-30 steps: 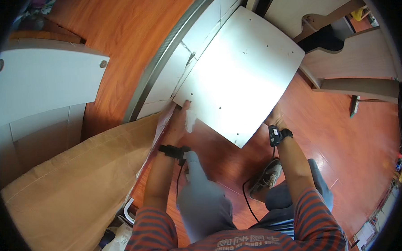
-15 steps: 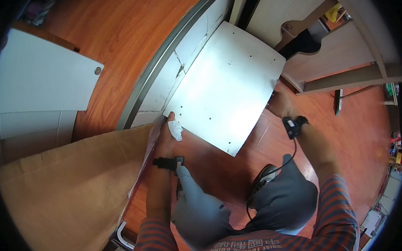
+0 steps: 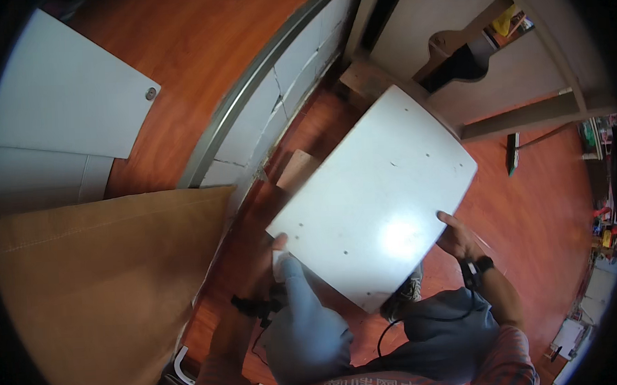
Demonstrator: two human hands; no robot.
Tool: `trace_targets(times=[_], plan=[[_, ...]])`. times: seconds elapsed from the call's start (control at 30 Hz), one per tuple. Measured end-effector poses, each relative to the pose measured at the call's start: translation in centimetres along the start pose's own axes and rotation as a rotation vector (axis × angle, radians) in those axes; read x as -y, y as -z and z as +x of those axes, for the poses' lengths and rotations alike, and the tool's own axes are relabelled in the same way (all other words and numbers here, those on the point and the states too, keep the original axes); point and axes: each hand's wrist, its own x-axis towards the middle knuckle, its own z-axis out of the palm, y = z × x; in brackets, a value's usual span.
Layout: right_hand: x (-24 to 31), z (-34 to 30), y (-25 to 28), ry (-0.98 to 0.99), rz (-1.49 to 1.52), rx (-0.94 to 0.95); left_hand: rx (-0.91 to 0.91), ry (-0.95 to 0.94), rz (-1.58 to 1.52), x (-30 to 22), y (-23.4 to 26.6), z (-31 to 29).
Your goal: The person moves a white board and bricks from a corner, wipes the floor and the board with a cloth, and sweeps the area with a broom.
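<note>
White board [image 3: 371, 203] lies in two hands just right of the low tiled wall [image 3: 260, 119], a strip of floor [image 3: 241, 223] showing between them; small dark holes dot its pale upper face, and light glares on the part farther from the wall. On the board's near corner closest to the wall, the left hand [image 3: 278, 252] is clamped, thumb at the edge, a small white scrap [image 3: 279, 266] beside it; its other fingers are mostly hidden. Across on the edge farther from the wall, the right hand [image 3: 456, 237] grips the board, thumb over the top and the rest underneath. Whether the board's far end rests on anything, I cannot tell. Close against the wall's right side, a wooden block [image 3: 297, 169] sits partly behind the board. Off the wall's near end spreads a brown sheet [image 3: 113, 283]; left of the wall stands a white panel [image 3: 70, 86] with a round metal fitting. Right of the wall's far end is pale wooden furniture [image 3: 412, 33] with a curved cut-out.
</note>
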Motion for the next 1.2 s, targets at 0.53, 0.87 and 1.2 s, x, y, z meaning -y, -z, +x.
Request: trace_targets(times=[0.53,0.87,1.2], plan=[[-8.4,-9.1,10.6,0.130,0.001,-0.172,0.218,0.099,1.441,3.1,-10.3,-5.6],[-9.4,-5.8,15.9,-0.160,0.041,-0.081,0.368,0.436,1.399,13.1,-0.5,-2.8],[-10.2,-1.5,24.0,-0.384,-0.298,-0.128,0.474,-0.047,1.449,11.0,2.8,1.2]])
